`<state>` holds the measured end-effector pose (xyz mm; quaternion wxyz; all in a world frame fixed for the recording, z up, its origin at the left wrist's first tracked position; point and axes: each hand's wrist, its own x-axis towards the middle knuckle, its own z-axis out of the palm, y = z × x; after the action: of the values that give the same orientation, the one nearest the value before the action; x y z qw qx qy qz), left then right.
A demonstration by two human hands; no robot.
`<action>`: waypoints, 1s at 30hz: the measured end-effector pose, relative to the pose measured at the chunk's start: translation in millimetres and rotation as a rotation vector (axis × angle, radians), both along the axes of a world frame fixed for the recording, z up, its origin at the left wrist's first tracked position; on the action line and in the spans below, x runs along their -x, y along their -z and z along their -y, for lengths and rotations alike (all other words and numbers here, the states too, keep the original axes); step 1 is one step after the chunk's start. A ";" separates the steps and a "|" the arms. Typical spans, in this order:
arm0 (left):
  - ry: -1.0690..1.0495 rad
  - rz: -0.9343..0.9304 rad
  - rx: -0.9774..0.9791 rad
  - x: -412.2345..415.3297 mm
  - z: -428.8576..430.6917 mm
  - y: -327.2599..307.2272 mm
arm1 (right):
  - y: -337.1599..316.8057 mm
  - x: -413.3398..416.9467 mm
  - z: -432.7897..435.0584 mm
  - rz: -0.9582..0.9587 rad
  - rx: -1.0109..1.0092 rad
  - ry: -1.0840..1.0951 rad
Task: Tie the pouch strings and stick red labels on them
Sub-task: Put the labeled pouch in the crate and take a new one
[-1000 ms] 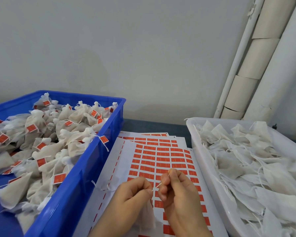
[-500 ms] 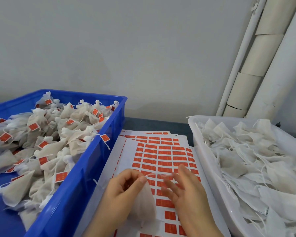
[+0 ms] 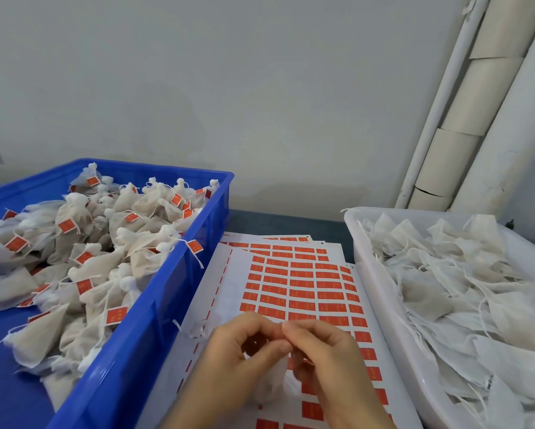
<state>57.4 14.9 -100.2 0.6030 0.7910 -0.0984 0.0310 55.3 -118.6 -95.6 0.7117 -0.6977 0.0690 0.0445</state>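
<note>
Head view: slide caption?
Left hand and right hand pinch a white mesh pouch over red label sheets beside a blue plastic crate.

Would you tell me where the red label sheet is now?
In the head view, the label sheet lies flat at centre, between the blue crate on the left and the white tray on the right.

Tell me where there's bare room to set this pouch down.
Bare blue floor in the blue crate's near-left corner; the label sheet's white margin beside that crate; the dark table strip behind the sheets. The white tray is heaped full.
</note>
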 end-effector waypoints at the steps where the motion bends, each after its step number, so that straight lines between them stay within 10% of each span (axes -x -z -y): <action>1: 0.004 0.033 -0.032 0.7 0.2 1.2 | 0.9 -0.6 2.2 0.028 -0.001 0.012; 10: -0.102 0.255 -0.253 9.5 -1.7 0.2 | -1.8 5.9 -3.2 0.119 -0.231 -0.010; 20: -0.122 -0.104 0.332 6.9 6.0 -12.6 | 5.1 12.0 -2.8 0.280 -0.280 -0.048; 30: -0.066 -0.182 0.356 1.8 -3.5 -11.1 | -1.8 10.9 -1.7 0.383 0.027 -0.012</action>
<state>55.6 18.4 -89.1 0.7384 0.6743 -0.0106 -0.0038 44.4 -116.9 -93.7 0.7022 -0.7032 -0.0710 -0.0859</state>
